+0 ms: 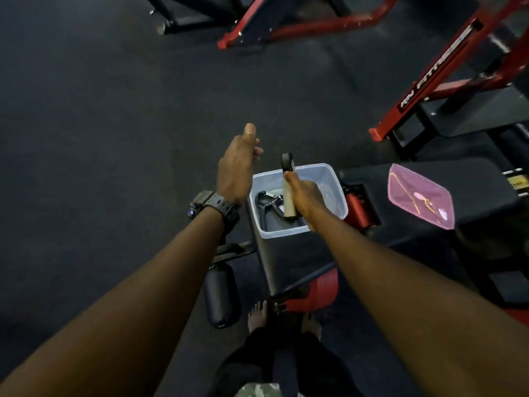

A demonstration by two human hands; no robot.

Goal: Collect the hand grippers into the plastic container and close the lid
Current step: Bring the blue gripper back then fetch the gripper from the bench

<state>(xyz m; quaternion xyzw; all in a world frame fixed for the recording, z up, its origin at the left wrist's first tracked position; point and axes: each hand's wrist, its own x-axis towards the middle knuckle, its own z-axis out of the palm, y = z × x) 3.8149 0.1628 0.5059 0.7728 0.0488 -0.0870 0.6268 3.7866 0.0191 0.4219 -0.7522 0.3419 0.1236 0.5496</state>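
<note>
A clear plastic container (333, 179) stands open on a black padded bench. Inside it lies a black hand gripper with a metal spring (264, 203). My right hand (305, 200) is closed around another hand gripper (288, 190) with a tan wooden handle and a black top, held upright over the container. My left hand (239, 164) hovers empty to the left of the container, fingers spread, a black watch on its wrist. The pink translucent lid (419, 196) lies on the bench pad to the right, apart from the container.
Red and black gym machine frames (435, 78) stand at the back and right. A black foam roller pad (221, 295) and a red frame part (313, 293) sit below the bench. My bare feet (257, 315) stand on dark rubber flooring (100, 124).
</note>
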